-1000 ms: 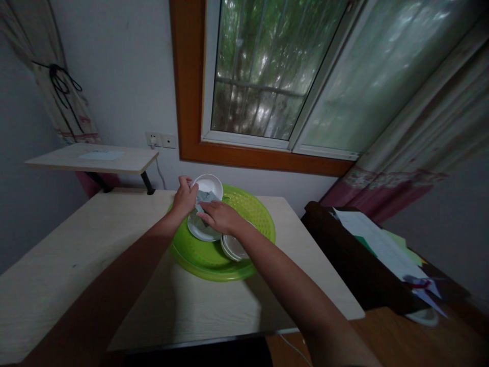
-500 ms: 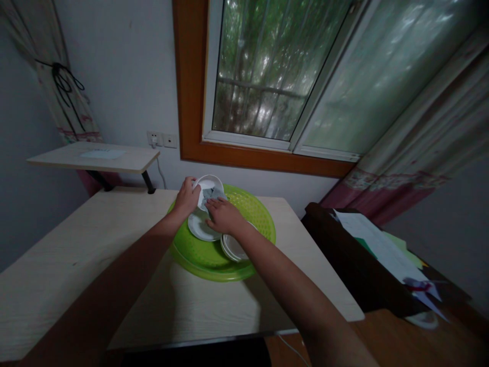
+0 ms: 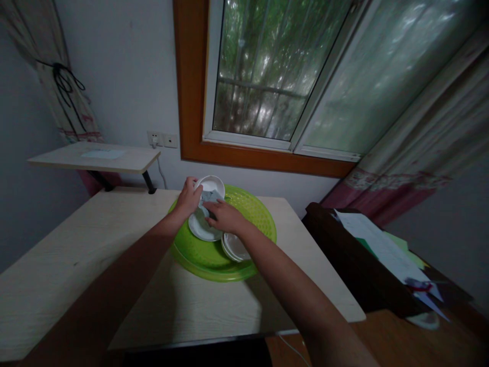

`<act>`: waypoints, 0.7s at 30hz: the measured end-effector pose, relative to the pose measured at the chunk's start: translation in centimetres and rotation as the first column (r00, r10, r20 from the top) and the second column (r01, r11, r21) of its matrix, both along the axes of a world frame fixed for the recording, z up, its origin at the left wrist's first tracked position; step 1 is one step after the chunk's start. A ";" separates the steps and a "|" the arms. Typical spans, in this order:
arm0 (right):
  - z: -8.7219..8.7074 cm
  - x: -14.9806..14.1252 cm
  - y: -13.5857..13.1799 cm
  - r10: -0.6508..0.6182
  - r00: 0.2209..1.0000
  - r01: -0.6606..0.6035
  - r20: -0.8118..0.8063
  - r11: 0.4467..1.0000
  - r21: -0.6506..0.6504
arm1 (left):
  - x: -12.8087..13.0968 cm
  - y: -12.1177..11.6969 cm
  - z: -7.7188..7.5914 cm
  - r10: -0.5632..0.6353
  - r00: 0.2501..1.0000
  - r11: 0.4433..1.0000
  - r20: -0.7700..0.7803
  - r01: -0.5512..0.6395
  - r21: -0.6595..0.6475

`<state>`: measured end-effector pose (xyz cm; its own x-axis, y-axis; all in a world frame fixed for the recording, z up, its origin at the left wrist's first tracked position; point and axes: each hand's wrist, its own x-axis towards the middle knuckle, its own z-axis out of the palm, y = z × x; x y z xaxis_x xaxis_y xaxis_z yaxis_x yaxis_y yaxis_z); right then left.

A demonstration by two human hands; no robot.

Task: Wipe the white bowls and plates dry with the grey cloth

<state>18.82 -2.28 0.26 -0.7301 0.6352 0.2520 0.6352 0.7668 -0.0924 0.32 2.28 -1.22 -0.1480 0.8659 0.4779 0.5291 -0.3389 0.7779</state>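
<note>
My left hand (image 3: pixel 189 197) grips the left rim of a white bowl (image 3: pixel 212 182), which is tilted toward me above the tray. Inside the bowl, my right hand (image 3: pixel 223 215) presses a grey cloth (image 3: pixel 211 196) with its fingers closed on it. Below the bowl, a white plate (image 3: pixel 204 228) lies in a round green plastic tray (image 3: pixel 225 276) with a pattern of holes. A small stack of white bowls (image 3: pixel 236 248) sits in the tray, partly covered by my right forearm.
The tray stands on a pale wooden table (image 3: pixel 126 214). A raised shelf (image 3: pixel 72 154) with a paper sheet is at the back left. Beyond the table rise a wall and a window (image 3: pixel 267 76). To the right, a dark piece of furniture (image 3: pixel 344 255) carries papers.
My right hand has shifted slightly left and down within the bowl, its fingers now more curled on the cloth. The bowl has moved very slightly right; my left hand keeps hold of it.
</note>
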 end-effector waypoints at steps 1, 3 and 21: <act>0.0 0.1 0.1 -0.035 0.999 0.033 0.019 0.998 0.057 | 0.0 0.1 0.0 0.002 1.000 1.000 -0.001 -0.002 0.001; 0.0 0.3 0.2 -0.110 0.993 0.104 0.030 0.982 0.160 | 0.1 0.2 0.0 0.000 1.000 1.000 0.011 0.000 -0.001; 0.2 -0.4 -0.6 0.056 0.998 -0.056 0.002 0.997 0.060 | -0.1 0.4 -0.3 -0.020 0.998 1.000 0.066 0.019 0.015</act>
